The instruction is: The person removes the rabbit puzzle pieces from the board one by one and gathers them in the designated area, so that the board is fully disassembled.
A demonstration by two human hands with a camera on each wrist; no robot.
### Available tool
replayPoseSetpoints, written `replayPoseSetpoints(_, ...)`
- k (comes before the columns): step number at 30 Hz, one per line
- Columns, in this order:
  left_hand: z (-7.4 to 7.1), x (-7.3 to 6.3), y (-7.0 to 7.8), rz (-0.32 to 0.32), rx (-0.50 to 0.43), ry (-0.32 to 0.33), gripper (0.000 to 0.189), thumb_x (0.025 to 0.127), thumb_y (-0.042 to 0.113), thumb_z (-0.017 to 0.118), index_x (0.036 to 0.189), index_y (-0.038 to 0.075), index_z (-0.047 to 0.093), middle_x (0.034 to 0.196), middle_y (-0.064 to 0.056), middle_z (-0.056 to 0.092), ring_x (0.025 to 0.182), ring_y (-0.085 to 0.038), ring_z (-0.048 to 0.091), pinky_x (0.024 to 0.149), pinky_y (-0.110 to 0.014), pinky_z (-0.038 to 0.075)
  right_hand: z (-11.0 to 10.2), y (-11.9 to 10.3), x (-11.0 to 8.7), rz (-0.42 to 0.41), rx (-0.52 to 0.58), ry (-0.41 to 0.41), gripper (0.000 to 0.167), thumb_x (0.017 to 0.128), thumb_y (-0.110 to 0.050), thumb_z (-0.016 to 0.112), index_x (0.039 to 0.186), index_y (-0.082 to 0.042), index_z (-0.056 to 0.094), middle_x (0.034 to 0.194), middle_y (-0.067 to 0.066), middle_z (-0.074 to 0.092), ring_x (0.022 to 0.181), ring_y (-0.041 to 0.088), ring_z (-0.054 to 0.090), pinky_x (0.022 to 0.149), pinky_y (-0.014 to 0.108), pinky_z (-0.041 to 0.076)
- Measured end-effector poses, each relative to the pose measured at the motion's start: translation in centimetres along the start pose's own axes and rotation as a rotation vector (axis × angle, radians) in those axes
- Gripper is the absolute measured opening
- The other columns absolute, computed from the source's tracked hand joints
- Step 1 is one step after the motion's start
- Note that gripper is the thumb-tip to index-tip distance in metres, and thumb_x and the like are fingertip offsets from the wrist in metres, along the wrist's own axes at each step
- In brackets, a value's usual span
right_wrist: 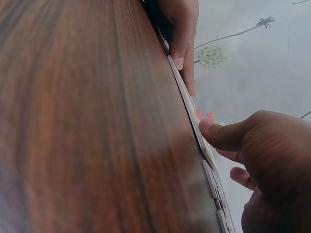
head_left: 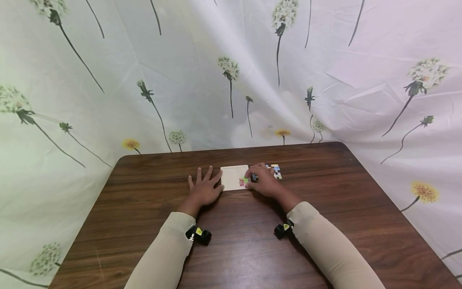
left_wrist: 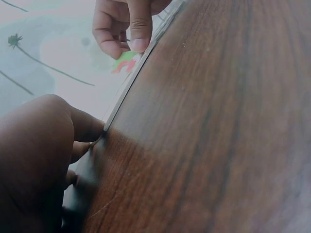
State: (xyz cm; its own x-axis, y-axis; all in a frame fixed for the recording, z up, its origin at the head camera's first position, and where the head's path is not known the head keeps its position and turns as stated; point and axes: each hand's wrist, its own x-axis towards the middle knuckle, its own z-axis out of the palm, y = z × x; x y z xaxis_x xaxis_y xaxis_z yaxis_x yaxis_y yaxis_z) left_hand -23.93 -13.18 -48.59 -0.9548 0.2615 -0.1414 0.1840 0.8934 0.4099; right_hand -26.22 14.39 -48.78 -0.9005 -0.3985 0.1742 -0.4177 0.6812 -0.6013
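A pale, shallow puzzle tray lies flat on the table. At its lower right corner sits a green and pink puzzle piece. My right hand pinches this piece between thumb and fingers; in the right wrist view the thumb is bent over the tray's edge. On the opposite side, my left hand rests on the table with fingers spread, its thumb and index fingertip at the tray's left edge. The left wrist view shows the left thumb against that edge.
Several loose puzzle pieces, blue and white, lie just right of the tray, partly hidden by the right hand. The brown wooden table ends at a curtain printed with dandelions behind and on both sides.
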Motion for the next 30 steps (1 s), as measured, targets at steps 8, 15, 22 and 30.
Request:
replayPoseSetpoints(8, 0.02, 0.0, 0.03, -0.001, 0.004, 0.001, 0.067, 0.115, 0.052, 0.044, 0.176, 0.033, 0.024, 0.187, -0.01, 0.003, 0.17, -0.049, -0.014, 0.128, -0.081, -0.012, -0.1, -0.35, -0.04, -0.011, 0.012, 0.008, 0.019, 0.092, -0.017, 0.09, 0.107, -0.014, 0.078, 0.108, 0.003, 0.075, 0.127, 0.028, 0.057, 0.11, 0.069, 0.023)
replayPoseSetpoints(15, 0.05, 0.03, 0.01, 0.003, 0.002, 0.004, 0.067, 0.115, 0.052, 0.044, 0.176, 0.033, 0.024, 0.187, -0.009, 0.003, 0.17, -0.049, -0.014, 0.128, -0.081, -0.012, 0.05, 0.03, 0.08, -0.013, -0.013, -0.008, 0.018, 0.096, -0.021, 0.087, 0.112, -0.015, 0.08, 0.112, 0.001, 0.077, 0.126, 0.026, 0.059, 0.118, 0.077, 0.021)
replayPoseSetpoints(22, 0.02, 0.03, 0.03, 0.005, 0.005, -0.003, 0.067, 0.115, 0.052, 0.043, 0.176, 0.033, 0.024, 0.187, -0.01, 0.003, 0.17, -0.049, -0.015, 0.128, -0.081, -0.012, 0.08, 0.11, 0.04, -0.02, -0.008, -0.012, 0.021, 0.096, -0.021, 0.087, 0.115, -0.014, 0.081, 0.115, 0.003, 0.078, 0.126, 0.028, 0.061, 0.114, 0.074, 0.025)
replayPoseSetpoints(30, -0.08, 0.02, 0.09, 0.006, 0.006, -0.003, 0.067, 0.116, 0.052, 0.043, 0.176, 0.032, 0.024, 0.187, -0.01, 0.003, 0.17, -0.049, -0.015, 0.128, -0.081, -0.012, 0.04, -0.09, 0.05, -0.008, -0.039, -0.023, 0.02, 0.1, -0.021, 0.083, 0.118, -0.014, 0.08, 0.119, 0.003, 0.078, 0.126, 0.027, 0.061, 0.112, 0.066, 0.028)
